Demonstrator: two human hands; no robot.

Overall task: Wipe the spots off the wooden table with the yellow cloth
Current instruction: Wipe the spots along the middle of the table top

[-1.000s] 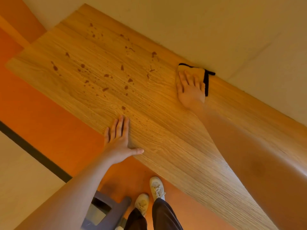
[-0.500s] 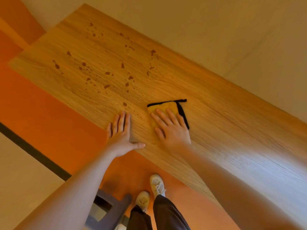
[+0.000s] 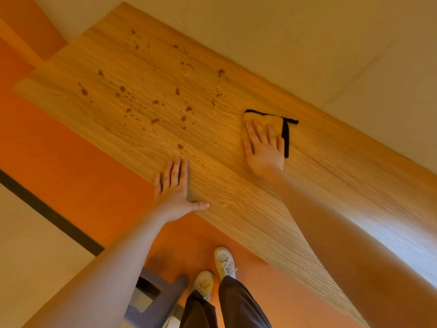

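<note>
A long wooden table (image 3: 319, 185) runs along a pale wall. Several brown spots (image 3: 156, 102) dot its left and middle part. The folded yellow cloth (image 3: 262, 120) with a black edge lies near the table's far edge, to the right of the spots. My right hand (image 3: 263, 147) presses flat on the cloth with straight fingers and covers most of it. My left hand (image 3: 175, 192) rests flat on the table's near edge, fingers together, thumb out to the right, just below the nearest spots.
The wall (image 3: 307, 43) borders the far side of the table. Below the near edge are an orange floor (image 3: 82, 166) with a dark stripe, a grey stool (image 3: 156, 301), and my two feet in white shoes (image 3: 224, 261).
My right hand slid the cloth from the far edge toward me next to my left hand, then pushed it back away and to the right. The left hand stayed put.
</note>
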